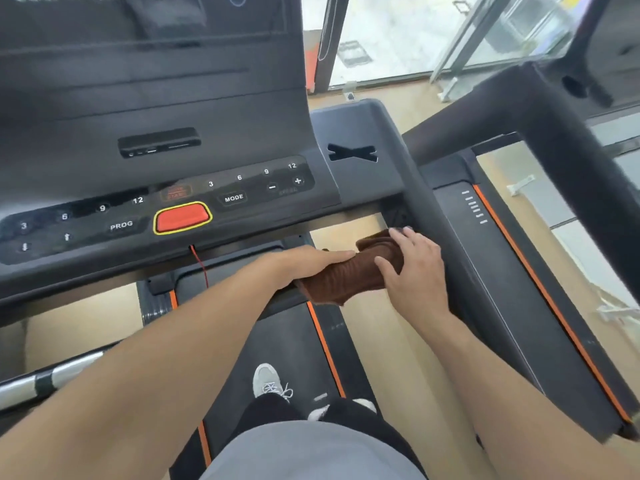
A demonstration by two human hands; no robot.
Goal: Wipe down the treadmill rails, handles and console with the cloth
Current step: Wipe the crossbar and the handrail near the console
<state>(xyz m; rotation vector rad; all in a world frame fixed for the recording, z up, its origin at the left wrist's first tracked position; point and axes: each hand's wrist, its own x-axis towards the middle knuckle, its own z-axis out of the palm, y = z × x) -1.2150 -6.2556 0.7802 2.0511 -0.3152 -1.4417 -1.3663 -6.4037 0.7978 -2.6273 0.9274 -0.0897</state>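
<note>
Both forearms reach toward one o'clock; left hand (311, 263) and right hand (414, 268) grip the brown cloth (346, 277), bunching it; next, the right rail (485, 271).

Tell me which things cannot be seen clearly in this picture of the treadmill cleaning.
- Left hand fingers: head view, covered by the brown cloth.
- Console screen: head view, cut off by the top edge.
- Label above the red button: blurred, unreadable.
- Surface under the cloth: hidden by the cloth and the right hand.
</note>
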